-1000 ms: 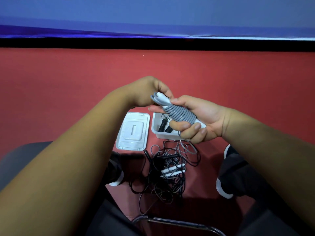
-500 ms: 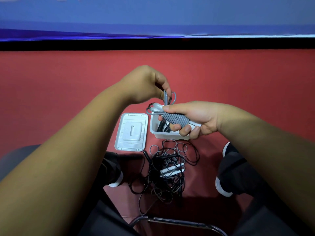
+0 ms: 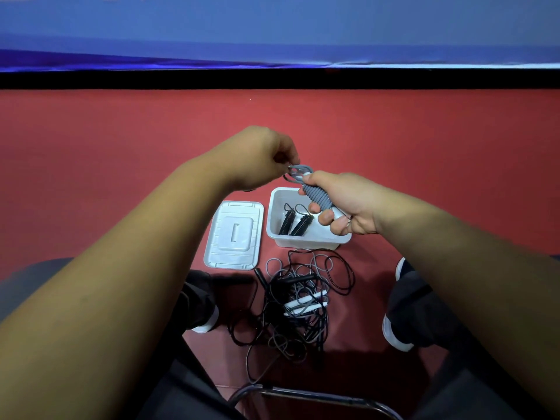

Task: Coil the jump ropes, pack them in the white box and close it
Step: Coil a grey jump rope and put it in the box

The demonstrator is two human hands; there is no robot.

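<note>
The left hand [image 3: 260, 159] has stopped cupping the end and now pinches the last loose loops of the grey coiled jump rope [image 3: 316, 197], which the right hand [image 3: 348, 204] grips in curled fingers above the open white plastic box [image 3: 306, 242] (two black coils [image 3: 295, 222] already inside). It looks nearly ready to pack.

white box [image 3: 306, 242]: smooth plastic, faint sheen on the rim
lid [image 3: 233, 262]: same white plastic, moulded ribs, matt
grey coiled rope [image 3: 316, 197]: rubbery cord, smooth, matt
black coils [image 3: 298, 224] in the box: smooth dark cord, slight gloss
loose tangled ropes [image 3: 339, 274]: thin smooth cord; white handles [image 3: 306, 303] of smooth plastic
floor [image 3: 121, 153]: red, matt, finely textured
chair frame [image 3: 318, 395]: shiny metal tube
trousers [image 3: 424, 304]: dark matt cloth
</note>
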